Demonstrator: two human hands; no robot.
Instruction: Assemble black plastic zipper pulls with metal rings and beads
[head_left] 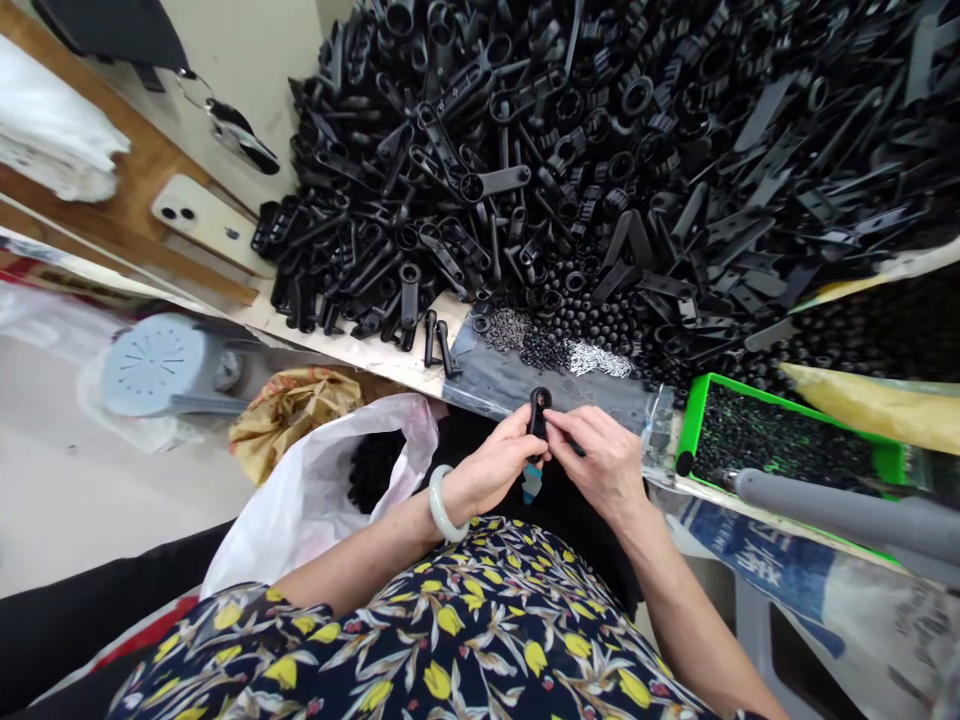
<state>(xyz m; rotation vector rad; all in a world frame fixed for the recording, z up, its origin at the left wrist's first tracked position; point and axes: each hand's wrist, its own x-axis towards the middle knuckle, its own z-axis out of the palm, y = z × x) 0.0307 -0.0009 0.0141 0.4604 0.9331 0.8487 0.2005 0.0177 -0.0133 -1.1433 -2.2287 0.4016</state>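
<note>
Close to the table's front edge, my left hand (491,462) grips a black plastic part with a ring-shaped end (539,402), held upright with the ring on top. My right hand (602,458) is pinched against the right side of that part, just below the ring. Whatever sits between its fingertips is too small or hidden to make out. Just beyond the hands, small piles lie on a grey mat (487,378): silvery pins (598,359), tiny dark pieces (508,330) and round black beads or caps (592,320).
A large heap of black plastic parts (480,180) covers the table's back. On the right stands a green tray (705,400) of small black pieces, with a grey bar (832,505) before it. A white bag (300,490), a stool (161,365) and a phone (206,220) are at left.
</note>
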